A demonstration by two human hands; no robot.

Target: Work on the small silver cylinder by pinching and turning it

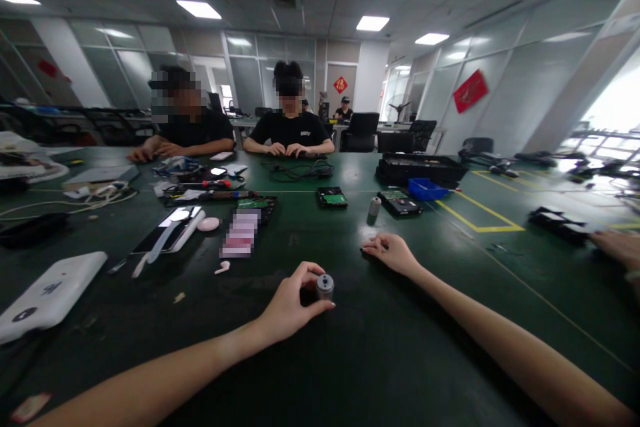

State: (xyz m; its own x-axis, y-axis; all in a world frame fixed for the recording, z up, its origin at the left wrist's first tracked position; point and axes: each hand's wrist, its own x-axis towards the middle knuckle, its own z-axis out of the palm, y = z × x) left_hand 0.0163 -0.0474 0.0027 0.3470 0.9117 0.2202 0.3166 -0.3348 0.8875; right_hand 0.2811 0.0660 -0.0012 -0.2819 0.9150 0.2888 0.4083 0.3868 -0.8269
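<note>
My left hand (295, 303) is closed around a small silver metal cylinder (325, 288), seemingly a small motor, with a dark hole in its top. Thumb and fingers grip it from the left side, and it stands upright. Farther forward and to the right, my right hand (393, 253) rests low at the tabletop with its fingers pinched together. Something small and dark shows at those fingertips, too little of it to name. Beyond that hand a second silver cylinder (375, 207) stands on the green table (340, 360), beside a hard drive (400, 203).
Another hard drive (332, 197) lies farther back. A blue bin (425, 189) and a black case (420, 168) stand behind. Phones, tools and an earbud (223, 267) lie on the left. Two people sit opposite; another person's hand (620, 248) is at the right edge.
</note>
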